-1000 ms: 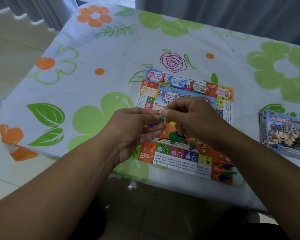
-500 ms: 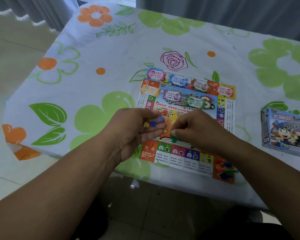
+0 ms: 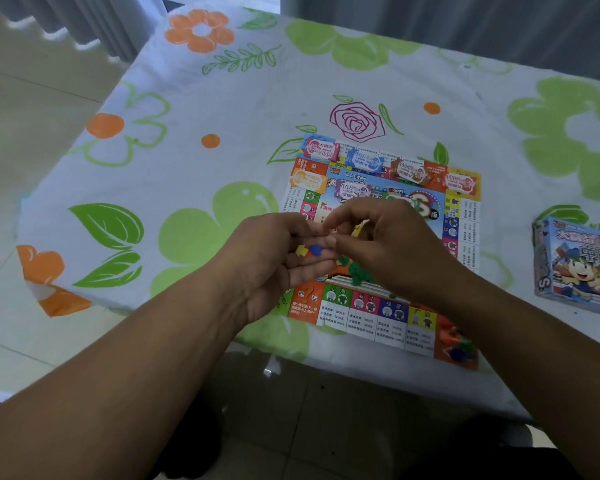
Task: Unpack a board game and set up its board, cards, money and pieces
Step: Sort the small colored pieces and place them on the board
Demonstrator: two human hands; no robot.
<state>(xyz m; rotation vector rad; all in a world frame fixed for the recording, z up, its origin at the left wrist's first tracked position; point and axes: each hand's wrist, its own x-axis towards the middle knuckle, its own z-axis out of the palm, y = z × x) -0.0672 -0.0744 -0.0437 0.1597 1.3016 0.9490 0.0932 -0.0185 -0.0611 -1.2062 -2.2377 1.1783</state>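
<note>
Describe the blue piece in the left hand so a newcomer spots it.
Find the colourful square paper game board on the flower-print tablecloth; the left hand hangs at its left edge. Held in it is a small blue plastic game piece, right of a small yellow plastic piece; only this one is blue.

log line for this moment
left hand holds small pieces | right hand fingertips at them | green pieces on board | box at right
</note>
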